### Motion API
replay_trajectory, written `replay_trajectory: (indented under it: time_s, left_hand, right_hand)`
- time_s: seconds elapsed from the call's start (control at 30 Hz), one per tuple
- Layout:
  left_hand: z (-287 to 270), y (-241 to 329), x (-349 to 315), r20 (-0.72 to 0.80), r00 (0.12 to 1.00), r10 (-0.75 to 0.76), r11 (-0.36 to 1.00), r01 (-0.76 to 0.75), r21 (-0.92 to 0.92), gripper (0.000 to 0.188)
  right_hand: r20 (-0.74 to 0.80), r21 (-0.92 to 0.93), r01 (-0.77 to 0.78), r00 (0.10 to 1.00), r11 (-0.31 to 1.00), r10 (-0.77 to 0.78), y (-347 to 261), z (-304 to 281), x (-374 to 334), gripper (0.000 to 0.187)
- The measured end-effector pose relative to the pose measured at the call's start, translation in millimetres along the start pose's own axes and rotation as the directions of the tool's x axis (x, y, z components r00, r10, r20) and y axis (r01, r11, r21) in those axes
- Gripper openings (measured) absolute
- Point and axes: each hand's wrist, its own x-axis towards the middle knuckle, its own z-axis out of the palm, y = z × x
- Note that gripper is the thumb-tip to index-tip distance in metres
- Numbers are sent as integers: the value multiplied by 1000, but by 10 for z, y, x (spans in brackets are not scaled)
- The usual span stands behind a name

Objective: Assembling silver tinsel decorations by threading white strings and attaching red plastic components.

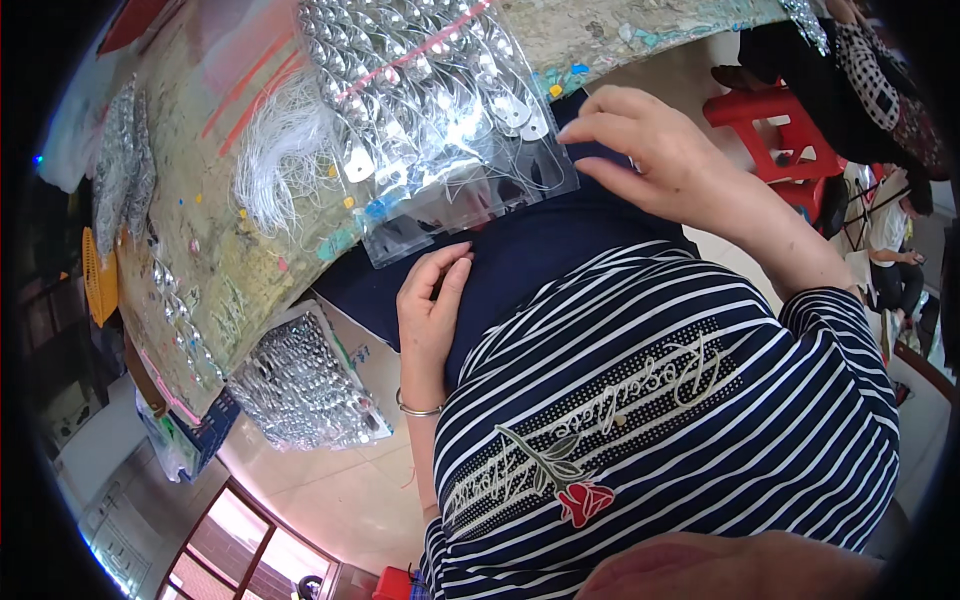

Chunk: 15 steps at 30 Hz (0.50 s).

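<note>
A clear plastic sheet or bag (440,222) lies over the table edge above my lap. Rows of silver twisted, shiny pieces (420,60) rest on it, some with pale oval ends and thin threads. Just past its right edge is my right hand (655,150), fingers bent, with a gap between thumb and forefinger and nothing visible in it. My left hand (430,305), with a bangle at the wrist, is low by the sheet's near edge. Its thumb and fingertips come together in a pinch; whatever they hold, if anything, is too small to make out.
A bundle of white thread (285,150) lies on the stained table (200,240), left of the silver pieces. More silver strands (122,165) are at the far left. Below the table edge hangs a silver-filled pack (305,385). A red stool (765,125) and other people are at right.
</note>
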Motion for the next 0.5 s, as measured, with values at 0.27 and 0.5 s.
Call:
replay_trajectory:
  time_s: [0.27,0.5]
  left_hand:
    - [16,-38,-15,-9,1000,-25,999,24,-41,20]
    - [1,-67,-26,-12,997,-72,990,70,-124,20]
  right_hand:
    - [-58,-54,66,996,996,-69,180,318,300,40]
    - [-59,-121,85,994,989,-93,210,385,492,50]
